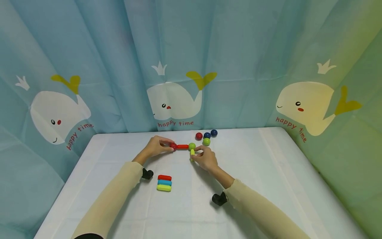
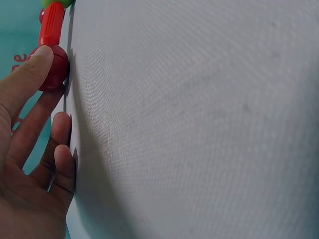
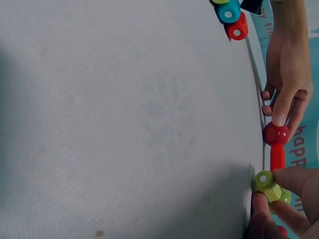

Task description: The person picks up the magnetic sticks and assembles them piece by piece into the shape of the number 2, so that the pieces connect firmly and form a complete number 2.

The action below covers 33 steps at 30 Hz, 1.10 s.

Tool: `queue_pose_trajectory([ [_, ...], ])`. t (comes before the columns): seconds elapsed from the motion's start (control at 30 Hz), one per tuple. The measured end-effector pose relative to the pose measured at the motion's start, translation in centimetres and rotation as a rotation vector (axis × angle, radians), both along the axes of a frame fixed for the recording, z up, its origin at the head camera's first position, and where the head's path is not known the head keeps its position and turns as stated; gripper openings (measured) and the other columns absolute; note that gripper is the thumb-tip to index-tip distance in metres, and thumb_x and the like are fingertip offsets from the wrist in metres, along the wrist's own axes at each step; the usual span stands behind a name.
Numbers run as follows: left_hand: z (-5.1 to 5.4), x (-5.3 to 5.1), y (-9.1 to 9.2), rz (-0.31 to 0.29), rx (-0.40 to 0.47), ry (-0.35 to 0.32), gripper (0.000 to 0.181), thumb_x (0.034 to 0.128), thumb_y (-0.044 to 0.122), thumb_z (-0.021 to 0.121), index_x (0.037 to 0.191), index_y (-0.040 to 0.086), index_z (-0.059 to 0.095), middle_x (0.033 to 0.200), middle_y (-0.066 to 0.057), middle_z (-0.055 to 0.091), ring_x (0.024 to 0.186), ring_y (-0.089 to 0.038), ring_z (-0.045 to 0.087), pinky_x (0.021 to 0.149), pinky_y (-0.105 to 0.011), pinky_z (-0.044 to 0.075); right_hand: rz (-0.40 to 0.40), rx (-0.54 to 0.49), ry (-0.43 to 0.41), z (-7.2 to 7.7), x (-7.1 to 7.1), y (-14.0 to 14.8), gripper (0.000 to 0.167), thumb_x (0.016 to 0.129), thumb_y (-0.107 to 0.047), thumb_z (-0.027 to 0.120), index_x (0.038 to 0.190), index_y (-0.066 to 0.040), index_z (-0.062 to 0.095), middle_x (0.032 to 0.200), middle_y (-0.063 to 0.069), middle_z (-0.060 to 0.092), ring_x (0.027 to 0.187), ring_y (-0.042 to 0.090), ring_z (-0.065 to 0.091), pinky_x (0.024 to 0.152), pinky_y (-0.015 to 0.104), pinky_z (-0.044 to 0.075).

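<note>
My left hand (image 1: 156,146) pinches a red ball (image 1: 173,146) between thumb and fingers, near the far side of the table. A red rod (image 1: 182,146) runs from that ball to a green ball (image 1: 192,146) on its right. With thumb and fingertips my right hand (image 1: 206,158) holds a yellow-green rod (image 1: 192,153), one end against the green ball and the other toward me. In the right wrist view the rod's near end (image 3: 263,178) shows a pale round spot. Whether the rod is joined to the ball cannot be told.
Behind the right hand lie a loose red ball (image 1: 199,136), two dark blue balls (image 1: 214,132) and a green ball (image 1: 206,141). Between the forearms, a red rod (image 1: 164,177), a blue rod (image 1: 164,182) and a yellow-green rod (image 1: 164,188) lie side by side. A curtain (image 1: 238,66) hangs behind the white table (image 1: 253,159).
</note>
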<state>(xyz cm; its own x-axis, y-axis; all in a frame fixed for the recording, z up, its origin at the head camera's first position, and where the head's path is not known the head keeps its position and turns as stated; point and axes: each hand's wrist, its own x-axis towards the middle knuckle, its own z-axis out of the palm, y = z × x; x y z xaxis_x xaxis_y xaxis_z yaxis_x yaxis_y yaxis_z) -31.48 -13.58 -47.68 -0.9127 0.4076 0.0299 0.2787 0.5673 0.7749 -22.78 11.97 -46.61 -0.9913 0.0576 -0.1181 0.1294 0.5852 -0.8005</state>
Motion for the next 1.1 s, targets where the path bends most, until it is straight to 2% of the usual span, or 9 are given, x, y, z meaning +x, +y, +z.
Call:
queue_pose_trajectory([
  [0.17,0.0,0.2,-0.1,0.004,0.006,0.000,0.035,0.0856,0.024,0.086,0.119,0.015,0.079,0.114,-0.003,0.076,0.106,-0.023,0.068,0.095,-0.044,0.053,0.011,-0.006,-0.002,-0.1,0.0,0.0,0.035,0.092,-0.022,0.079,0.123,-0.008,0.070,0.090,0.006,0.073,0.076,0.017,0.062,0.061,0.025,0.048],
  [0.33,-0.1,0.3,-0.1,0.004,0.011,-0.002,0.034,0.0860,0.023,0.086,0.119,0.015,0.079,0.114,-0.002,0.076,0.104,-0.023,0.068,0.095,-0.043,0.053,0.096,-0.012,0.033,-0.1,-0.4,1.1,0.035,0.093,-0.021,0.078,0.123,-0.006,0.069,0.091,0.007,0.073,0.076,0.018,0.063,0.063,0.027,0.051],
  [0.47,-0.1,0.2,-0.2,0.012,-0.001,-0.005,0.035,0.0862,0.025,0.086,0.119,0.017,0.079,0.114,-0.002,0.076,0.104,-0.022,0.068,0.094,-0.042,0.053,0.187,0.005,0.127,0.3,-1.2,2.8,0.033,0.094,-0.017,0.076,0.123,-0.004,0.069,0.094,0.009,0.073,0.076,0.020,0.066,0.062,0.030,0.053],
  [0.57,-0.1,0.1,-0.2,0.014,-0.002,-0.002,0.035,0.0862,0.025,0.086,0.119,0.017,0.079,0.115,-0.001,0.076,0.103,-0.021,0.067,0.094,-0.041,0.053,0.243,0.036,0.218,0.6,-2.0,4.0,0.033,0.094,-0.015,0.075,0.124,-0.002,0.068,0.098,0.011,0.074,0.082,0.024,0.068,0.069,0.034,0.055],
  [0.7,-0.1,0.0,-0.2,0.011,0.000,0.002,0.035,0.0861,0.025,0.086,0.120,0.016,0.079,0.115,-0.002,0.076,0.102,-0.021,0.067,0.093,-0.040,0.054,0.270,0.101,0.324,0.9,-3.5,5.5,0.035,0.095,-0.015,0.075,0.126,-0.002,0.068,0.103,0.014,0.073,0.086,0.028,0.067,0.076,0.039,0.055],
  [0.77,-0.1,0.0,-0.2,0.008,-0.001,0.004,0.036,0.0861,0.025,0.086,0.120,0.016,0.079,0.116,-0.002,0.075,0.101,-0.021,0.067,0.093,-0.040,0.054,0.260,0.128,0.355,0.8,-4.2,6.3,0.036,0.094,-0.014,0.076,0.127,-0.002,0.068,0.105,0.016,0.071,0.086,0.030,0.065,0.076,0.040,0.053],
  [0.93,-0.1,0.0,0.0,0.007,-0.007,0.003,0.037,0.0856,0.026,0.086,0.120,0.015,0.078,0.117,-0.003,0.075,0.101,-0.021,0.067,0.092,-0.039,0.055,0.250,0.159,0.361,0.5,-5.5,7.6,0.041,0.092,-0.013,0.078,0.129,-0.001,0.067,0.108,0.023,0.066,0.093,0.036,0.062,0.077,0.044,0.050],
  [1.1,-0.1,0.0,0.0,0.013,-0.003,0.005,0.036,0.0849,0.026,0.087,0.119,0.016,0.079,0.115,-0.002,0.076,0.101,-0.021,0.067,0.092,-0.039,0.055,0.294,0.212,0.318,0.4,-6.2,8.0,0.045,0.092,-0.014,0.078,0.133,-0.001,0.065,0.108,0.023,0.066,0.100,0.038,0.060,0.084,0.050,0.046],
])
